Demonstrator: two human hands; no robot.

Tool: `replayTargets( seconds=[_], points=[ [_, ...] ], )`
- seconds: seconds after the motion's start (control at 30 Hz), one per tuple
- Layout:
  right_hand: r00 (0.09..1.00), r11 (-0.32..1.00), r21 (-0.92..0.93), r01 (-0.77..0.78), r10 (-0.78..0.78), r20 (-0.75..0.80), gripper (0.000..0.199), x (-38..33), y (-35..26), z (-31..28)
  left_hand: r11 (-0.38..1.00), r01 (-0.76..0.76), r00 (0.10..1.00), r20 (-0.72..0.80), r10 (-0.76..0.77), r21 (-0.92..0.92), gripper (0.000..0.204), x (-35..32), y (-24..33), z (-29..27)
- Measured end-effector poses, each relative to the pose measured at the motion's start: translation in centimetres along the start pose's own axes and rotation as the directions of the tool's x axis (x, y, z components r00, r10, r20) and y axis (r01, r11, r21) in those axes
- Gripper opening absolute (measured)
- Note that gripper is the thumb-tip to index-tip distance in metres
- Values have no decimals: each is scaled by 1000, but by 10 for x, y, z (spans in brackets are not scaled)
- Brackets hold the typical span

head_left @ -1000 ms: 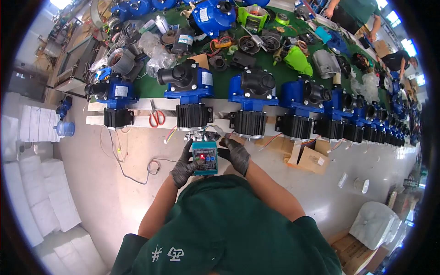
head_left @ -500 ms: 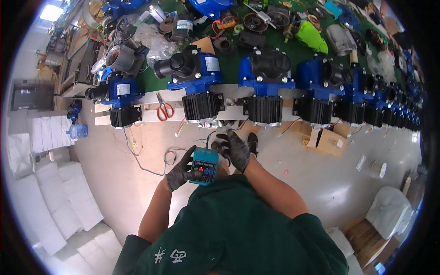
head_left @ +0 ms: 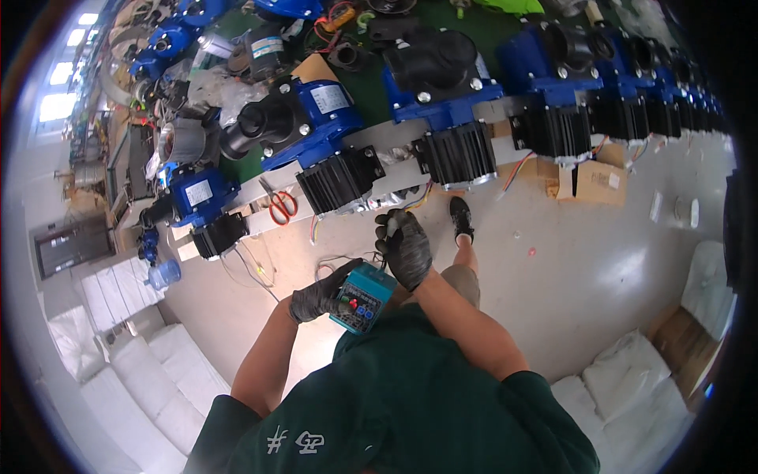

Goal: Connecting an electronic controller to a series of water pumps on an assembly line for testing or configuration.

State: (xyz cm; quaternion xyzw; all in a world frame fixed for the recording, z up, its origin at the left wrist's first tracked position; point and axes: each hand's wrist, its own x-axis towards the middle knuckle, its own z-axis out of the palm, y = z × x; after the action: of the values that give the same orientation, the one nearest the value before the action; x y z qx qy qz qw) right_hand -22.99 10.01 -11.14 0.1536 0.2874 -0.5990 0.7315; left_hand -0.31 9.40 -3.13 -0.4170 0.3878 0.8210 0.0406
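In a dark grey glove, my left hand (head_left: 318, 297) grips a teal control box (head_left: 374, 286) with red and blue buttons, its thumb lying on the front panel. The box is tilted, its top toward the right. My right hand (head_left: 407, 251), gloved too, is curled closed just beyond the box's top edge, near the box's cable. What its fingers hold, if anything, I cannot make out. Farther off, blue pumps with black finned motors stand along the bench edge; the nearest are one pump (head_left: 320, 118) ahead of my hands and another pump (head_left: 442, 95) to its right.
Red-handled scissors (head_left: 282, 207) lie on the bench edge (head_left: 260, 189). Loose coloured wires (head_left: 516, 169) hang below the motors. A cardboard box (head_left: 598, 182) sits on the floor under the bench. White wrapped blocks (head_left: 134, 379) are stacked at left, and a blue water bottle (head_left: 163, 274) is beside them.
The view has swung, so the bench appears tilted. My right hand's fingers, more outstretched before, are now curled in. The control box has tipped to the right in my left hand.
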Motion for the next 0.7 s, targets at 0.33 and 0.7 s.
replayTargets(
  seconds=[0.33, 0.7],
  points=[
    [998, 986, 162, -50, 42, 55, 30, -10, -4, 3, 989, 16, 998, 67, -6, -145, 121, -3, 4, -17],
    [989, 1000, 12, -11, 13, -146, 22, -21, -29, 19, 901, -193, 978, 150, 145, 388, 124, 44, 12, 2]
  ],
)
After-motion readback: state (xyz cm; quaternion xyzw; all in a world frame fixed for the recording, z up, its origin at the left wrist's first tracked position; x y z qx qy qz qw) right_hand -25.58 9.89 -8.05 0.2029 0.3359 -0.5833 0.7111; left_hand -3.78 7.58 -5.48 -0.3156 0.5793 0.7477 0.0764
